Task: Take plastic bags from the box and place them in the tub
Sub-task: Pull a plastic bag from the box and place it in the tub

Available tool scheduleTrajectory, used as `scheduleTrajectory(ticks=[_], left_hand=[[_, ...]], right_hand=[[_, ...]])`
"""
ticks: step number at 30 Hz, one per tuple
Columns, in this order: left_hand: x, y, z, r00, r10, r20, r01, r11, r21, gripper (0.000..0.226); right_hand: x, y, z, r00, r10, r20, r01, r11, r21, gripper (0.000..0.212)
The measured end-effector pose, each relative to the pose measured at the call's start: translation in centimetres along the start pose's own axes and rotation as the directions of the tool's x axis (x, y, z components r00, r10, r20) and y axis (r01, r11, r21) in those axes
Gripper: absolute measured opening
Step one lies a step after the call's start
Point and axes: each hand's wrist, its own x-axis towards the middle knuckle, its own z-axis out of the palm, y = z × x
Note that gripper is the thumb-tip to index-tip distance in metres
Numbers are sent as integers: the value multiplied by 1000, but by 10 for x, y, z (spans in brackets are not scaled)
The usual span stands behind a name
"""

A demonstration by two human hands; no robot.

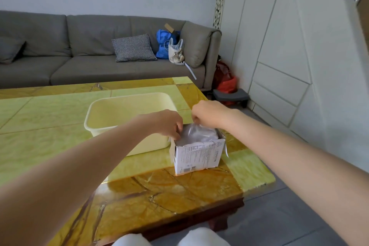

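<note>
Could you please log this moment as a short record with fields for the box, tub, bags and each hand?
box: white carton, open top, on the table right of the tub
tub: cream plastic tub, inside looks empty
bags: clear plastic bags bulging from the box
left hand: left hand, fingers at the box's left rim
right hand: right hand, pinching the bags
</note>
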Motion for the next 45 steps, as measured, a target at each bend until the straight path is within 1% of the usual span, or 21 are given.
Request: scheduleTrajectory(ticks=[3, 8, 11, 13, 15, 17, 19, 21, 23, 25, 27, 28, 29, 30, 31, 32, 33, 37, 40, 43, 45], left_hand=[[1, -4, 3, 999, -26, -46, 23, 998, -60, 47], [-3, -2, 4, 969, -54, -241, 30, 995, -99, 67], [-4, -1, 1, 879, -83, -470, -10, 981, -193, 44], [-6, -3, -7, 821, -145, -552, -27, 956, -291, 21], [-8, -4, -16, 822, -222, -525, -22, 908, -419, 9], [-10, -6, -26, 829, -273, -488, -17, 860, -510, 8], [-13, -3, -35, 834, -301, -462, 19, 853, -521, 9], [-13, 1, -44, 852, -317, -418, 52, 844, -533, 11], [-13, 6, -50, 863, -325, -386, 64, 829, -555, 12], [-14, 8, -54, 872, -326, -367, 37, 789, -613, 9], [-18, 8, -55, 868, -358, -344, -20, 668, -744, 9], [-21, 8, -54, 872, -382, -305, -75, 512, -856, 9], [-24, 8, -54, 892, -371, -257, -155, 283, -947, 8], [-27, 8, -54, 918, -319, -234, -230, 49, -972, 11], [-28, 7, -53, 936, -257, -240, -278, -122, -953, 13], [-29, 6, -52, 943, -211, -259, -302, -207, -931, 11], [-29, 6, -50, 945, -183, -272, -310, -225, -924, 7], [-25, -4, -42, 956, -160, -245, -262, -94, -960, 5], [-28, -36, -44, 953, -195, -233, -229, 46, -972, 26], [-41, -75, -49, 916, -332, -224, -162, 206, -965, 16], [-49, -101, -55, 849, -467, -246, -111, 298, -948, 18]], right_hand=[[2, 11, -16, 992, 46, -119, -25, 985, 169, 25], [0, 16, -38, 983, 152, -103, -102, 917, 386, 33], [-3, 16, -45, 985, 167, -48, -124, 872, 473, 29], [-4, 17, -45, 985, 169, 19, -158, 866, 474, 26], [-4, 22, -43, 980, 190, 61, -198, 875, 442, 29], [-2, 24, -45, 973, 231, -7, -204, 872, 444, 32], [-6, 18, -59, 966, 206, -154, -74, 797, 600, 37], [-12, 5, -79, 985, 56, -162, 68, 737, 673, 43], [-14, -8, -90, 996, -77, -35, 84, 901, 426, 55], [-10, -14, -91, 995, -89, -38, 94, 986, 141, 40], [-5, -14, -90, 973, -101, -207, 131, 982, 135, 17], [-3, -13, -90, 955, -83, -285, 134, 977, 167, 19], [-2, -13, -92, 937, -53, -345, 133, 969, 211, 21], [-1, -12, -94, 919, -30, -394, 140, 957, 255, 22], [-1, -12, -98, 902, -17, -432, 157, 944, 291, 22], [-1, -11, -102, 888, -15, -459, 181, 930, 320, 22], [-3, -13, -107, 875, -21, -484, 211, 916, 342, 22], [1, -17, -121, 799, -7, -602, 302, 869, 392, 19], [15, -11, -119, 746, 108, -658, 285, 840, 461, 23], [30, -7, -108, 698, 272, -663, 279, 749, 600, 21], [43, -9, -96, 683, 356, -638, 284, 675, 680, 19]])
